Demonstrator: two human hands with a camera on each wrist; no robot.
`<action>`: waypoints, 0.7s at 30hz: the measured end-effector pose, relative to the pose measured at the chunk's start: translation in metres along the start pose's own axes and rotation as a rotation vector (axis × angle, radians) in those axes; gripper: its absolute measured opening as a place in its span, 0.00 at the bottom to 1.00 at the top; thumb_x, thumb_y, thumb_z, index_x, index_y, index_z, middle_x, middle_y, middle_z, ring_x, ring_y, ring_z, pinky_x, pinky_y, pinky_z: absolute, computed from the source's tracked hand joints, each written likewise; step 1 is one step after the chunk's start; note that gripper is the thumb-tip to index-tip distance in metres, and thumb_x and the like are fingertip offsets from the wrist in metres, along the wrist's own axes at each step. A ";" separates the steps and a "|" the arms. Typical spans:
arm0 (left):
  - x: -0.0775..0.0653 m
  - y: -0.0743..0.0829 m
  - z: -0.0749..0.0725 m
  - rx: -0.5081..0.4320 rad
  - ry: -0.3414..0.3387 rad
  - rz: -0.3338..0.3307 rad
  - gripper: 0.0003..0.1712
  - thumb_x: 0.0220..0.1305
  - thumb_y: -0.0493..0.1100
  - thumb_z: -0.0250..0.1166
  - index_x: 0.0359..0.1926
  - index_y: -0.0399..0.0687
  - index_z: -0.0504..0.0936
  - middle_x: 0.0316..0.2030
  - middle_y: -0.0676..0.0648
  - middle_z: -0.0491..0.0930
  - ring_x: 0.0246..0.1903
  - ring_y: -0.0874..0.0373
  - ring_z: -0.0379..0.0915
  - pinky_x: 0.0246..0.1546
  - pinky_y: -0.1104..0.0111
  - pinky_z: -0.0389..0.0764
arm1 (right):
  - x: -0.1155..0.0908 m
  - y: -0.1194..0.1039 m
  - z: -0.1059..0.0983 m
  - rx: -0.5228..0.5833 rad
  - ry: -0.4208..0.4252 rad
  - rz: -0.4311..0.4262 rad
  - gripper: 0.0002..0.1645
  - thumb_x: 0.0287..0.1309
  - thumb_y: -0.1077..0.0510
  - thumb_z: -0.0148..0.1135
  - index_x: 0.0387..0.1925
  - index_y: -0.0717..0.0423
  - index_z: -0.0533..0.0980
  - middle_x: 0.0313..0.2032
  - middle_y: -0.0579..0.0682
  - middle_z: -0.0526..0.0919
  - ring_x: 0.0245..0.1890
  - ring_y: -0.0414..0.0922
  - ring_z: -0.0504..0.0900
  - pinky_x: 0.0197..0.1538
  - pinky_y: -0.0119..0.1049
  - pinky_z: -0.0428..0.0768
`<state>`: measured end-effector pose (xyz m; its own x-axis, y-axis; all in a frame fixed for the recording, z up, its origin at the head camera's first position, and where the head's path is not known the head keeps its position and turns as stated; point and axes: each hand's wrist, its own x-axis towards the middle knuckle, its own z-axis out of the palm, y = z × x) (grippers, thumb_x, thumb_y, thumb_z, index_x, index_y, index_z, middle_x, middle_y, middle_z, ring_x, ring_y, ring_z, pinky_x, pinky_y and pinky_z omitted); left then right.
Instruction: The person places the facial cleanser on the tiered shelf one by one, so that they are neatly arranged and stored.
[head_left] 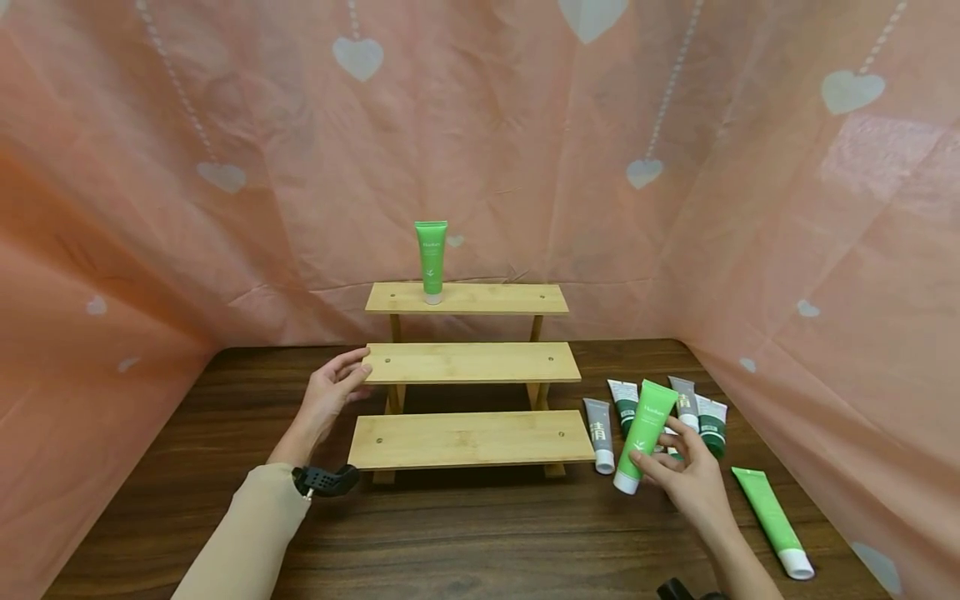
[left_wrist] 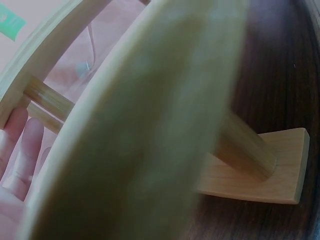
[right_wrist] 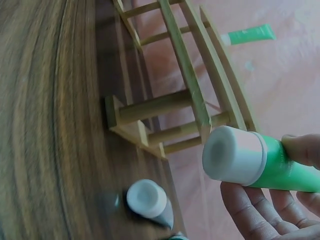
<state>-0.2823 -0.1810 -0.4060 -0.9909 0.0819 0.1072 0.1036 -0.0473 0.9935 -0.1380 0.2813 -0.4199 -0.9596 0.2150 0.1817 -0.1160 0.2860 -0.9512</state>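
Note:
My right hand point(head_left: 690, 475) pinches a green squeeze tube point(head_left: 647, 433) between thumb and fingers, its white cap pointing down. In the right wrist view that white cap point(right_wrist: 235, 155) faces the camera. At the left end of a three-step wooden display rack point(head_left: 472, 362), my left hand point(head_left: 330, 396) has its fingertips right at the middle shelf's edge. The left wrist view shows these fingers point(left_wrist: 30, 145) beside the wood, holding nothing loose. Another green tube point(head_left: 432, 260) stands on its cap on the top shelf, left of centre.
Right of the rack lie a grey tube point(head_left: 599, 433), a second grey tube point(head_left: 684, 400) and dark green-and-white tubes point(head_left: 712, 423), partly behind my right hand. One more green tube point(head_left: 774, 523) lies near the table's right edge. A pink curtain point(head_left: 480, 150) encloses the dark wooden table point(head_left: 450, 542).

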 end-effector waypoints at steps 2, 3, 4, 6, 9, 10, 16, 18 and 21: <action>0.000 0.000 0.000 -0.003 0.001 -0.002 0.28 0.65 0.39 0.60 0.63 0.34 0.66 0.44 0.48 0.77 0.36 0.63 0.76 0.48 0.52 0.75 | -0.002 -0.012 0.005 -0.020 -0.002 0.004 0.45 0.51 0.61 0.69 0.65 0.64 0.54 0.45 0.57 0.72 0.35 0.36 0.82 0.33 0.39 0.82; 0.000 0.000 0.000 -0.002 0.003 -0.004 0.28 0.65 0.39 0.60 0.63 0.35 0.66 0.44 0.47 0.76 0.37 0.63 0.76 0.48 0.52 0.75 | -0.002 -0.016 0.007 -0.019 -0.001 0.005 0.45 0.51 0.62 0.69 0.65 0.64 0.55 0.46 0.58 0.72 0.35 0.36 0.81 0.33 0.39 0.82; 0.000 0.000 0.000 0.002 0.007 -0.006 0.28 0.65 0.40 0.60 0.63 0.35 0.66 0.45 0.46 0.76 0.37 0.63 0.76 0.48 0.53 0.75 | -0.002 -0.019 0.009 -0.021 -0.003 0.006 0.44 0.52 0.62 0.68 0.65 0.64 0.54 0.46 0.59 0.71 0.35 0.35 0.81 0.33 0.38 0.82; 0.000 0.000 0.001 0.009 0.011 -0.007 0.28 0.65 0.40 0.60 0.63 0.35 0.66 0.47 0.43 0.75 0.37 0.63 0.76 0.48 0.54 0.76 | -0.001 -0.024 0.012 -0.027 -0.007 0.005 0.44 0.52 0.62 0.67 0.66 0.64 0.54 0.47 0.60 0.71 0.35 0.34 0.81 0.33 0.37 0.82; -0.001 0.001 0.001 0.022 0.016 -0.010 0.27 0.65 0.40 0.59 0.63 0.36 0.67 0.51 0.39 0.73 0.38 0.63 0.76 0.48 0.55 0.76 | 0.001 -0.026 0.017 -0.019 -0.010 -0.009 0.42 0.53 0.64 0.67 0.65 0.63 0.55 0.46 0.60 0.70 0.35 0.35 0.81 0.33 0.35 0.82; -0.002 0.002 0.001 0.027 0.018 -0.010 0.27 0.65 0.40 0.59 0.63 0.36 0.67 0.52 0.38 0.72 0.38 0.63 0.76 0.48 0.55 0.76 | 0.002 -0.026 0.018 -0.013 -0.010 -0.018 0.41 0.53 0.64 0.67 0.64 0.63 0.56 0.46 0.60 0.70 0.34 0.36 0.81 0.32 0.35 0.82; 0.001 -0.003 0.000 0.022 0.029 -0.005 0.26 0.65 0.40 0.59 0.62 0.38 0.68 0.52 0.38 0.72 0.39 0.61 0.75 0.45 0.57 0.78 | 0.007 -0.023 0.025 0.053 -0.017 -0.097 0.40 0.51 0.65 0.67 0.63 0.62 0.59 0.43 0.58 0.72 0.34 0.37 0.82 0.31 0.34 0.81; 0.004 -0.008 -0.001 0.008 0.031 -0.005 0.27 0.64 0.41 0.60 0.62 0.39 0.68 0.50 0.40 0.74 0.39 0.61 0.76 0.45 0.59 0.78 | 0.008 -0.026 0.027 0.055 -0.028 -0.119 0.39 0.51 0.67 0.66 0.63 0.62 0.59 0.43 0.58 0.72 0.34 0.37 0.82 0.31 0.35 0.81; 0.009 -0.016 -0.002 -0.003 0.032 0.003 0.28 0.63 0.44 0.62 0.62 0.40 0.69 0.48 0.44 0.75 0.39 0.62 0.76 0.43 0.61 0.79 | 0.009 -0.031 0.030 0.015 -0.042 -0.122 0.38 0.53 0.68 0.65 0.63 0.63 0.58 0.44 0.58 0.71 0.34 0.36 0.81 0.31 0.35 0.81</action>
<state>-0.2928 -0.1815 -0.4211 -0.9928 0.0495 0.1090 0.1065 -0.0506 0.9930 -0.1503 0.2466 -0.3967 -0.9480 0.1405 0.2857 -0.2358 0.2933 -0.9265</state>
